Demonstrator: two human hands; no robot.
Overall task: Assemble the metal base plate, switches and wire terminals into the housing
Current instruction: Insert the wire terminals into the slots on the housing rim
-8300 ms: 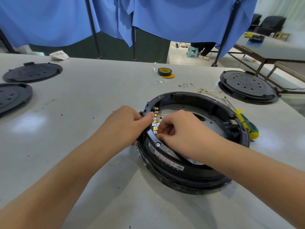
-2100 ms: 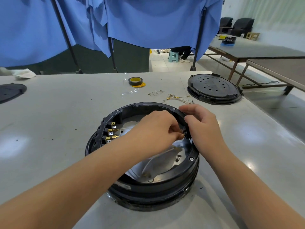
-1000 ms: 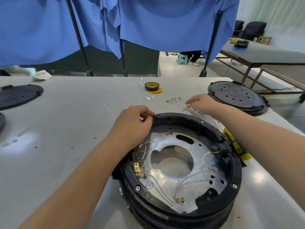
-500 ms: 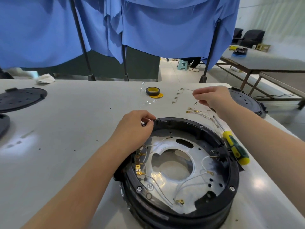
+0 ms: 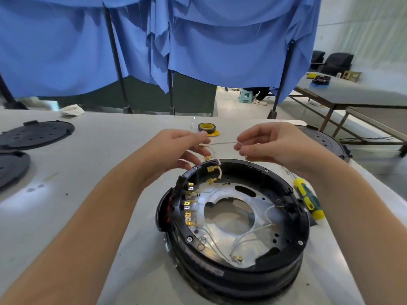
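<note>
Both hands up over the far rim of the housing (image 5: 233,227), a thin white wire (image 5: 222,143) stretched between them. Left hand (image 5: 176,148) pinching 1 end at the fingertips; right hand (image 5: 273,144) pinching the other end between thumb and forefinger. Brass terminals (image 5: 211,168) dangling from the wire below the left hand, just above the rim.

Half a second ago: left hand gripping the housing rim, right hand off at the loose wires on the table beside the screwdriver (image 5: 308,200). Now off the rim, and a fresh wire lifted in with the right hand. Reads as a pick-up done and the lead being straightened or sorted before fitting.

Housing on the table, close in front, open side up. Plate (image 5: 259,234) already seated inside it, wires routed across it, a column of terminals on the switch block (image 5: 188,204) at the left wall, another connection at the right wall. So: plate in, several leads in place, at least 1 more to go.

Next, probably, a terminal pushed onto a free tab. Exact tab not clear from here. Housing unsteadied now, so a firm push could shift it.

Tape (image 5: 206,127) beyond the hands; black covers (image 5: 37,134) at the left.
</note>
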